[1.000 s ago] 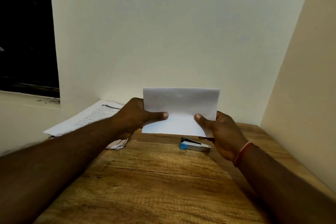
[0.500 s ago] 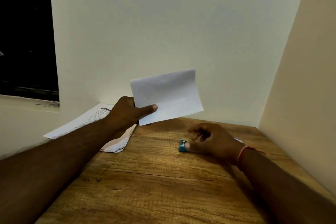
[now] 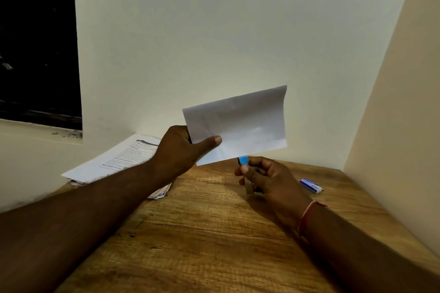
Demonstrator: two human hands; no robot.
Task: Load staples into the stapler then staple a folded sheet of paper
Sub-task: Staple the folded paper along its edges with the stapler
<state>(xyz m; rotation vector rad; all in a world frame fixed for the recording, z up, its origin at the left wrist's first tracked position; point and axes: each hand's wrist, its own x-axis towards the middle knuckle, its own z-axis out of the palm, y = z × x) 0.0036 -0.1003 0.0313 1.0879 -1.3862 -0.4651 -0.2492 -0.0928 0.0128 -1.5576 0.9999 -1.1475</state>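
Observation:
My left hand (image 3: pixel 181 150) pinches the left end of a folded white sheet of paper (image 3: pixel 240 123), holding it in the air above the wooden table (image 3: pixel 202 233), tilted up to the right. Just below the sheet's lower edge, my right hand (image 3: pixel 269 181) grips a small stapler (image 3: pixel 243 160) with a blue end pointing up and a metal body (image 3: pixel 249 188) showing below the fingers. The stapler is lifted off the table and its blue tip nearly touches the paper. Most of the stapler is hidden by my fingers.
A small blue and white staple box (image 3: pixel 310 185) lies on the table to the right of my right hand. A stack of printed papers (image 3: pixel 114 162) sits at the back left corner. Walls close in behind and on the right; a dark window is on the left.
My right hand let go of the sheet, took the stapler from the table and raised it under the paper. My left hand lifted and tilted the sheet. The staple box came into view.

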